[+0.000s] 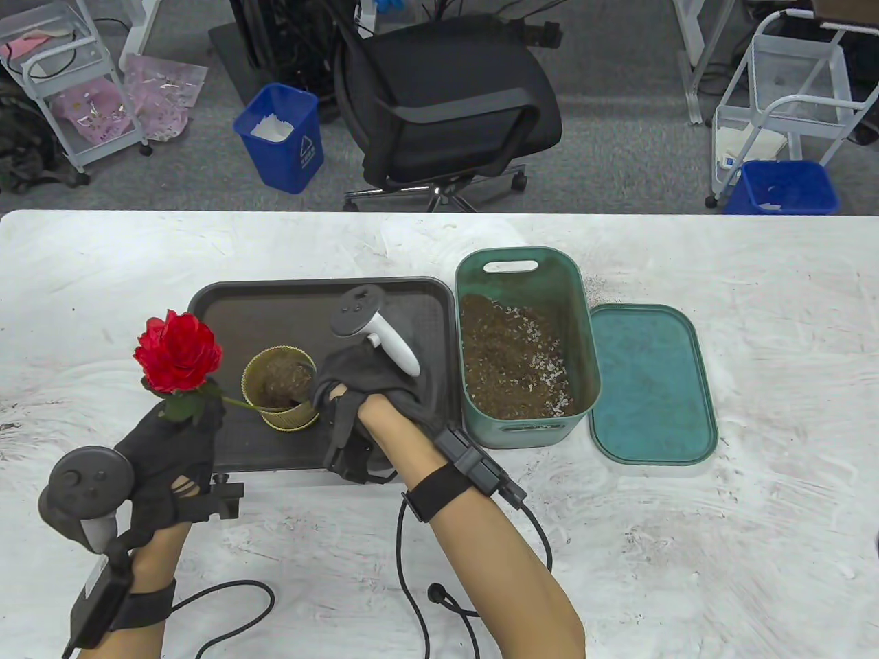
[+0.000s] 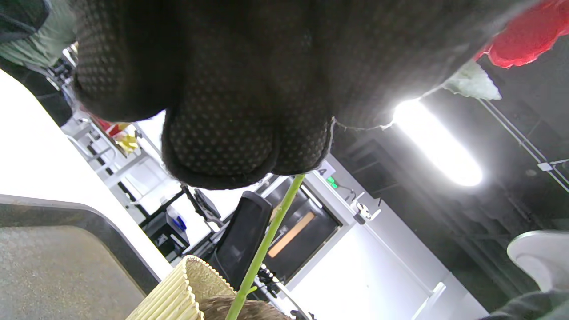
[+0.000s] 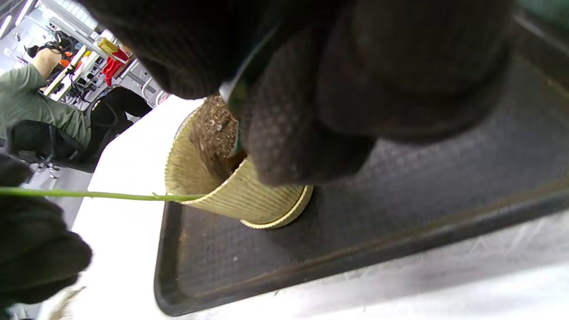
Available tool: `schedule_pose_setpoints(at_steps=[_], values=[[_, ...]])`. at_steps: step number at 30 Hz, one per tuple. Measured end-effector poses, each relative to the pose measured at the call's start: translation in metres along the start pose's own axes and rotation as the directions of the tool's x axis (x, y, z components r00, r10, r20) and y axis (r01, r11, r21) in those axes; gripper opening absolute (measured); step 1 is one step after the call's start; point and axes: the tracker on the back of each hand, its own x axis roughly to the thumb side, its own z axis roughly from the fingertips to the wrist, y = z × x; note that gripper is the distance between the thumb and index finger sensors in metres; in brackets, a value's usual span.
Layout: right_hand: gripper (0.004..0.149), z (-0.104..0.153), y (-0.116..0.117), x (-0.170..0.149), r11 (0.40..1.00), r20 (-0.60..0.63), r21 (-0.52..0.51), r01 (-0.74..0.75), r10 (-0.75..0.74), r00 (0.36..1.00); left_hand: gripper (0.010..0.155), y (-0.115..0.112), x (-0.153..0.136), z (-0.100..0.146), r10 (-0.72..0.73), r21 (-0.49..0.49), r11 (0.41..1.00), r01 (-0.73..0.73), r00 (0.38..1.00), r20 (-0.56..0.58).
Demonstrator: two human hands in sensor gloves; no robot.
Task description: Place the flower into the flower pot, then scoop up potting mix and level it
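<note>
Flower (image 1: 178, 360) gripped by left hand (image 1: 168, 453), centre-left; right hand (image 1: 367, 401) fingers curled at pot (image 1: 280, 388) rim, grasp unclear. Slanted stem may tip the pot.

Gloved hands with trackers and wrist packs

Both hands, left hand (image 1: 168, 456) and right hand (image 1: 364, 398), wear dark dotted-grip gloves; a grey tracker (image 1: 86, 491) tops the left, a white-handled one (image 1: 374, 329) the right; black wrist straps (image 1: 439, 494) carry boxes trailing black cables (image 1: 412, 590).

Office-lab — swivel chair (image 1: 446, 110), wire carts (image 1: 790, 96), bins (image 1: 281, 137)
</note>
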Motion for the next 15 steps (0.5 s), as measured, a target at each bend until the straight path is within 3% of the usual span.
schedule_pose_setpoints(at_steps=[5,9,15], values=[[0.054,0.009,0.009,0.02,0.984,0.018,-0.094,-0.153,0.155,0.988,0.043,0.0,0.0,0.0,0.002,0.001,1.0,-0.002,1.0,-0.004],[0.055,0.019,0.014,0.035,0.938,0.023,-0.18,-0.297,0.306,0.952,0.043,0.0,0.0,0.0,0.005,-0.002,1.0,-0.005,1.0,0.0],[0.055,0.029,0.014,0.047,0.887,0.007,-0.254,-0.385,0.4,0.916,0.043,-0.001,0.0,0.001,-0.003,-0.001,1.0,0.003,1.0,0.009]])
